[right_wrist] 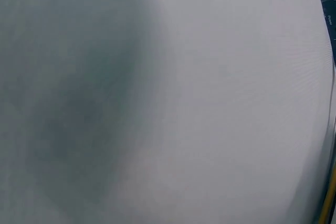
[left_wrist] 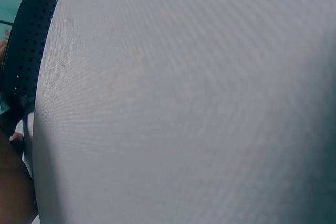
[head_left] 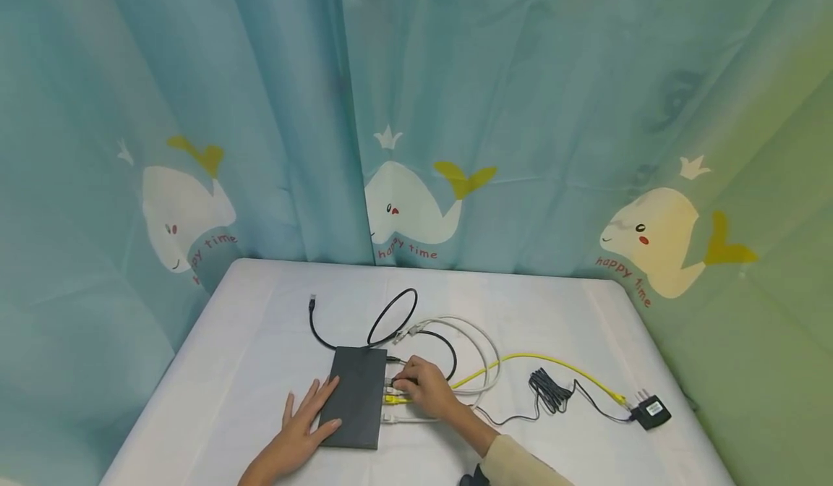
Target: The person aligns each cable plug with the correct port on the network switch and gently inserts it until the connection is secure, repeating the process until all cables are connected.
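Note:
A flat black network switch lies on the white table, with plugs along its right side. My left hand rests on its left part, fingers spread and fairly straight. My right hand pinches the plug end of a black network cable at the switch's right side; the fingers partly hide the plug. Beside it, a yellow cable and a white cable run into the switch, and a thin power plug sits higher up. In the left wrist view the switch's perforated side shows at the edge.
The black cable's other plug lies beyond the switch. White cable loops lie right of it. A power adapter with its bundled cord is at the right, near the yellow cable's far end. A dark object shows at the front edge.

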A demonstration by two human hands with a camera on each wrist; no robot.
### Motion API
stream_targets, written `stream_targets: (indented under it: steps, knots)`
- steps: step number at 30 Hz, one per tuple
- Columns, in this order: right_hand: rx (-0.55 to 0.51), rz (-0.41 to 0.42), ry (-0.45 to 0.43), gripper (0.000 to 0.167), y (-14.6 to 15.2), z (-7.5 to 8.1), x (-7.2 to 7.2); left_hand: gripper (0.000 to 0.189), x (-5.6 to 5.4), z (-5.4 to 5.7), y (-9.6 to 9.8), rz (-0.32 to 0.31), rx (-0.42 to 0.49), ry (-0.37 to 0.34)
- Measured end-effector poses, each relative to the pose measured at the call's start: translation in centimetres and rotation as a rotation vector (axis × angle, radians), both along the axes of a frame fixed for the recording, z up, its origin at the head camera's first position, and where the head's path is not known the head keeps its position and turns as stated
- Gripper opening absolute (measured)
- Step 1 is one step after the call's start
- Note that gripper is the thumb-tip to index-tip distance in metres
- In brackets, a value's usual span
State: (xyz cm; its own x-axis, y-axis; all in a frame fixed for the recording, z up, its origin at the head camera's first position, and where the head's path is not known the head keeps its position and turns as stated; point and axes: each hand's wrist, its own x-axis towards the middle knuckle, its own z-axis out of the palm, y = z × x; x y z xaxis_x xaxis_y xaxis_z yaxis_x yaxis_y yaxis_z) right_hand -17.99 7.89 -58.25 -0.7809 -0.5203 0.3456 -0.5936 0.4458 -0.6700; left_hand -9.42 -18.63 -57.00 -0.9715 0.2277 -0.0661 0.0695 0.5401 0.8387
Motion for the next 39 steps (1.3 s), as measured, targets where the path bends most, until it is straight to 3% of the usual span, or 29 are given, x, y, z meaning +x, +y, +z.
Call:
stream_targets:
  steps: [5, 13, 25, 39]
  knots:
    - [0.009, -0.008, -0.015, 0.010, -0.3, 0.0, 0.0, 0.068, 0.0, 0.0, -0.2, 0.000, 0.011, 0.004]
    - [0.145, 0.021, 0.093, 0.015, 0.1, 0.1, 0.3, 0.070, 0.4, 0.0, 0.2, 0.006, 0.040, -0.027]
    - [-0.012, 0.074, -0.049, 0.011, -0.3, 0.7, -0.2, 0.069, 0.2, 0.2, 0.2, 0.009, 0.026, 0.015]
    - [0.054, 0.041, -0.145, 0.008, -1.5, 1.2, -0.6, 0.067, 0.3, -0.5, 0.5, 0.013, 0.010, 0.069]
